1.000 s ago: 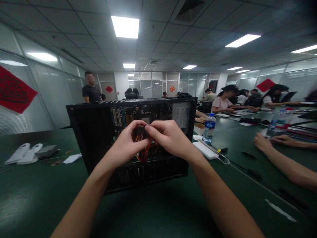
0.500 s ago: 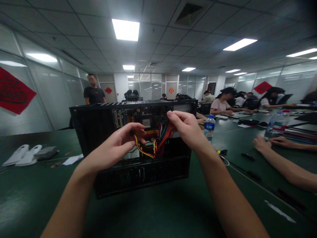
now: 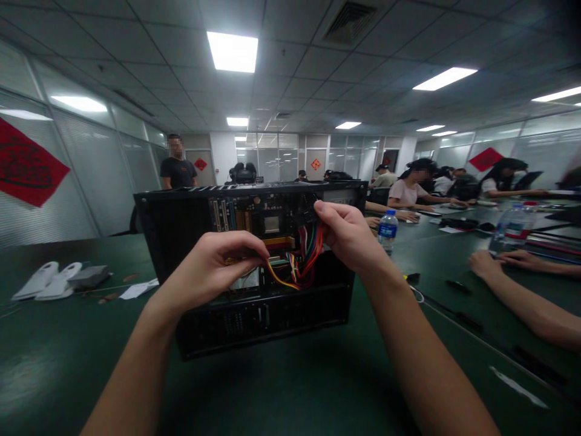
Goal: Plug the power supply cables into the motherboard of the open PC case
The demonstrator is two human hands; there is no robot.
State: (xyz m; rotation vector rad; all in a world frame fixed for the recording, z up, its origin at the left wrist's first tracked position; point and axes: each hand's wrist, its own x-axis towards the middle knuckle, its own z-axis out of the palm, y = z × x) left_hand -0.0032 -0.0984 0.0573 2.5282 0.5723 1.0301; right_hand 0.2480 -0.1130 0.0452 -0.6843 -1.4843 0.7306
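An open black computer case (image 3: 200, 342) stands on the table, its inside facing me. Within it shows a motherboard (image 3: 272, 225) with several slots and a square silver part. My left hand (image 3: 220, 261) pinches a thin yellow-and-red power cable (image 3: 284, 282) between thumb and fingers, in front of the board. On the other side, my right hand (image 3: 351, 236) is closed at the upper part of a multicoloured cable bundle (image 3: 312, 257). The fingers cover the exact spot it grips. Both sets of wires meet low in the case.
A water bottle (image 3: 387, 232) stands right of the case. White slipper-like objects (image 3: 57, 281), a grey box (image 3: 91, 277) and paper (image 3: 138, 289) lie left. Another person's forearm (image 3: 521, 297) rests at the right, near a long cord (image 3: 472, 348) on the green table (image 3: 272, 393).
My left fingers have closed on the yellow-and-red cable and shifted slightly right. My right hand stays at the bundle. The whole view has shifted a little.
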